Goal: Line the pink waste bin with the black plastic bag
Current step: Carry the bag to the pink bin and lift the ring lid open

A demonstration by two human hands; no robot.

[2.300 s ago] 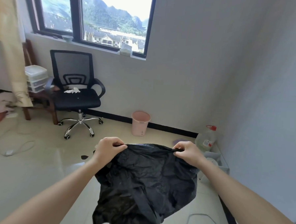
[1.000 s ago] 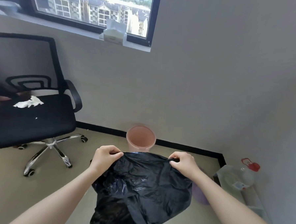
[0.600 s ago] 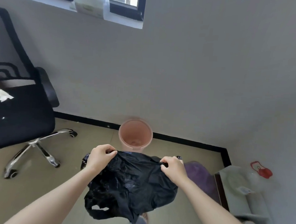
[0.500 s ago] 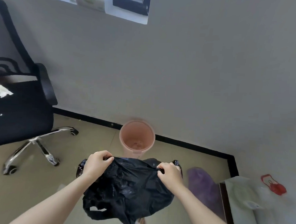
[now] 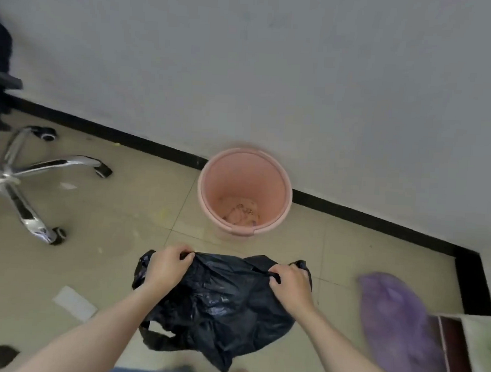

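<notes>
The pink waste bin (image 5: 247,160) stands on the tiled floor against the grey wall, its mouth open towards me, with some stains or scraps on its bottom. The black plastic bag (image 5: 224,301) hangs crumpled in front of me, a short way on my side of the bin and not touching it. My left hand (image 5: 167,265) grips the bag's top edge at the left. My right hand (image 5: 289,284) grips the same edge at the right. The bag's mouth is stretched between them.
The chrome wheeled base of an office chair (image 5: 25,180) spreads at the left. A purple plastic bag (image 5: 399,324) lies on the floor at the right, beside a low dark-edged unit (image 5: 451,356). A white paper slip (image 5: 73,303) lies near my left arm.
I have come closer to the bin and my view has tilted down, so the bin's inside shows. Both hands keep the same hold on the bag, now lower.
</notes>
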